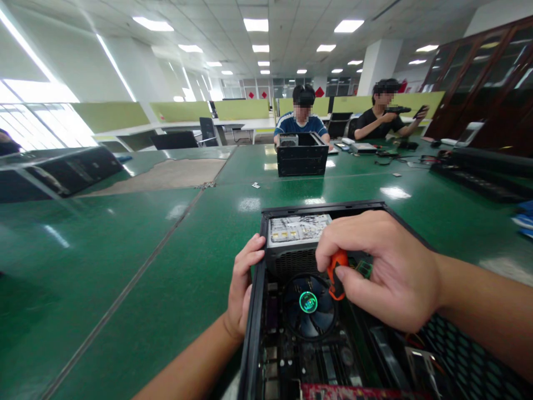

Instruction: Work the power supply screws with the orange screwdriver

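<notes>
In the head view, an open black computer case [251, 328] sits toward the worktop's [145, 239] near edge, to the right of the long seam. The right hand [387, 272] reaches over it from the right, grasping an orange-and-black tool handle [338, 272] between thumb and curled fingers. The handle is at the hand's left, under the fingertips, just beside the upper right of the round fan [310, 305]; its working end cannot be made out. The left hand [244, 283] lies unclenched against the outside of the case's left wall, fingertips touching the upper rim. A power supply [297, 229] fills the case's far left corner, and a red board [333, 392] shows below the fan. Toward the worktop's far edge stands a second case [302, 160], before a seated person in blue [285, 121].
</notes>
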Available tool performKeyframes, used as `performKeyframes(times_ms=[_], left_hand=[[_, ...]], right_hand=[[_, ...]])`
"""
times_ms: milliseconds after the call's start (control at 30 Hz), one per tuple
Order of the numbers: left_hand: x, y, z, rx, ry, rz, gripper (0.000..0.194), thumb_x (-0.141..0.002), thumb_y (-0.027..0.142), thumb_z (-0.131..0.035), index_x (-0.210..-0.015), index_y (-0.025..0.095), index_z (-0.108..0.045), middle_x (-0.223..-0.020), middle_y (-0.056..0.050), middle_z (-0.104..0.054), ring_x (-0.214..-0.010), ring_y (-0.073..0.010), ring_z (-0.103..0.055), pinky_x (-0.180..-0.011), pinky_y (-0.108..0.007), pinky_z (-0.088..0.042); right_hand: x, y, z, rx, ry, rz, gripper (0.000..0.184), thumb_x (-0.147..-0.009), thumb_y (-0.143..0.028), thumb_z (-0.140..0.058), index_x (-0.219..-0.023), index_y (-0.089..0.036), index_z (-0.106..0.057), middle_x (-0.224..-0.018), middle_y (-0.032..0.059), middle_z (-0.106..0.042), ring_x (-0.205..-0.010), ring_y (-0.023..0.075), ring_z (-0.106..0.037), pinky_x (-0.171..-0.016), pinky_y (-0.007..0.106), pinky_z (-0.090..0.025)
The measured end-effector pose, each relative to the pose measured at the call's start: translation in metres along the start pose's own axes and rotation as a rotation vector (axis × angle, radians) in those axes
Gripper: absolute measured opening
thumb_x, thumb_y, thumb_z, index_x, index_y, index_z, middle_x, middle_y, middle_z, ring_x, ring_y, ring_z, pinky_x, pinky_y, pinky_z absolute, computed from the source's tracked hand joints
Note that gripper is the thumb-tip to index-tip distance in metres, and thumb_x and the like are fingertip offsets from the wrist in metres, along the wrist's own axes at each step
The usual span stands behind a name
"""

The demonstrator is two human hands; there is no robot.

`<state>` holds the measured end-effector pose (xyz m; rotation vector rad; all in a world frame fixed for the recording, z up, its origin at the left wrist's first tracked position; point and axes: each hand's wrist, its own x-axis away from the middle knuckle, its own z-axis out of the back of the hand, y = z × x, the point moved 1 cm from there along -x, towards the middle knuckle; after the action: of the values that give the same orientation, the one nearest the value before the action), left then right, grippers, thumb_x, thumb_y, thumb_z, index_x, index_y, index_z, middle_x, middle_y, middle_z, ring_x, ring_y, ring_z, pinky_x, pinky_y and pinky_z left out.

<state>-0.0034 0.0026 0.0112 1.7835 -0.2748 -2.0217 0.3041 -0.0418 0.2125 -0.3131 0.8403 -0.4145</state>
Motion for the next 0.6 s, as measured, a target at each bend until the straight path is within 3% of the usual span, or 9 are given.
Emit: performKeyframes(times_ms=[200, 400, 600], left_hand=[[0.005, -0.002, 0.002, 0.007, 0.003, 0.031, 0.046, -0.126, 0.049, -0.076, -0.169, 0.034, -0.079, -0.178, -0.013, -0.084, -0.178, -0.0372, -0.076, -0.149, -0.063, -0.064], [-0.001, 0.000, 0.000, -0.026, 0.009, -0.010, 0.044, -0.128, 0.049, -0.074, -0.170, 0.034, -0.080, -0.176, -0.012, -0.086, -0.173, -0.0356, -0.079, -0.146, -0.059, -0.066], [-0.002, -0.001, 0.000, -0.032, 0.014, -0.029, 0.046, -0.127, 0.045, -0.076, -0.171, 0.035, -0.079, -0.177, -0.011, -0.085, -0.174, -0.0350, -0.078, -0.145, -0.057, -0.066]], right_hand=[[0.004, 0.002, -0.002, -0.021, -0.007, 0.009, 0.018, -0.082, -0.013, -0.067, -0.092, -0.026, -0.075, -0.076, -0.0037, -0.075, -0.062, 0.0136, -0.062, -0.064, 0.028, -0.049], [-0.001, -0.003, 0.003, -0.009, -0.023, 0.030, 0.015, -0.083, -0.013, -0.069, -0.090, -0.025, -0.076, -0.075, -0.0030, -0.077, -0.060, 0.0131, -0.064, -0.063, 0.026, -0.050], [-0.005, -0.009, 0.011, 0.073, -0.084, -0.051, 0.010, -0.097, -0.018, -0.086, -0.089, -0.022, -0.081, -0.072, -0.0046, -0.078, -0.059, 0.0111, -0.063, -0.064, 0.024, -0.049]])
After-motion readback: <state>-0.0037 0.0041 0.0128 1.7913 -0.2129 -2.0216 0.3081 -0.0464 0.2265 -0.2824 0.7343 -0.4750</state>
